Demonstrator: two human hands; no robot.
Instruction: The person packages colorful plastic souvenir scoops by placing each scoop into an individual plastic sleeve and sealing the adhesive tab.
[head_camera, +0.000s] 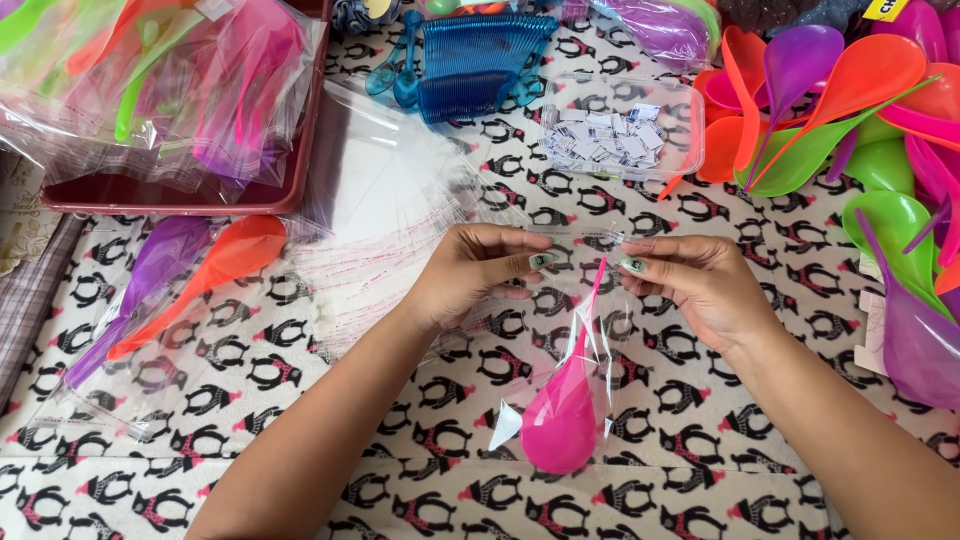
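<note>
1. The left hand (475, 272) and right hand (690, 280) each pinch a top corner of a clear plastic sleeve bag (575, 350), thumbs and fingertips clamped on its upper edge, seemingly to hold the mouth taut and level.
2. Inside the bag a bright pink plastic spoon (562, 420) hangs bowl-down below both grips, its thin handle rising between them.
3. Both forearms angle inward, wrists raised above the penguin-print tabletop (250, 380).
4. Beyond the left grip lies a fanned stack of empty clear bags (380, 210); further outward, a bagged purple and orange spoon pair (180, 280).
</note>
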